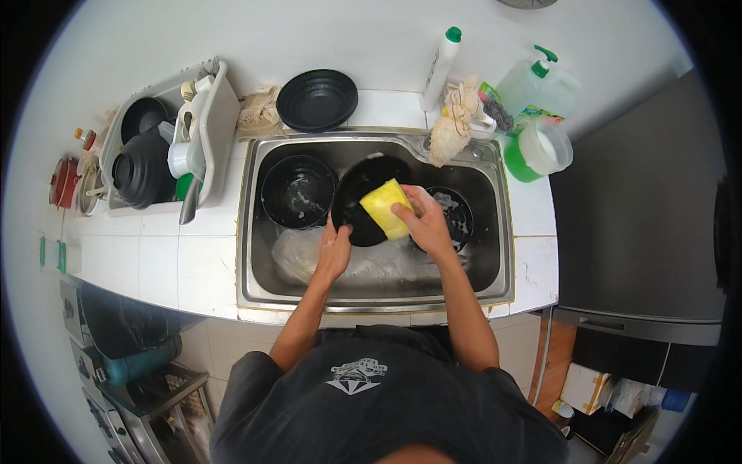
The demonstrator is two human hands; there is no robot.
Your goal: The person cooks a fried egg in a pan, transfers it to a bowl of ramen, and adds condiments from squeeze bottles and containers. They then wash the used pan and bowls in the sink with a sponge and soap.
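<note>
My left hand (pixel 334 248) grips the near left rim of a black bowl or plate (pixel 358 188), which is tilted above the stainless steel sink (pixel 377 300). Between the thumb and fingers of my right hand (pixel 430 223) is a yellow sponge (pixel 385 207), held over the dish's inner face. At the sink's left lies another black bowl (pixel 298 191) with suds in it. A third black dish (pixel 458 217), also sudsy, sits to the right, partly hidden by my right hand. Crumpled clear plastic (pixel 298 252) lies on the sink floor beneath my hands.
Behind the sink stand stacked black plates (pixel 317 100), a white bottle (pixel 440 69), and a tan mesh scrubber (pixel 455 130) hanging over the rim. A pump jug (pixel 542 87) and a tub of green liquid (pixel 527 153) stand right. Left is a loaded dish rack (pixel 217 124); a refrigerator (pixel 637 214) flanks the counter.
</note>
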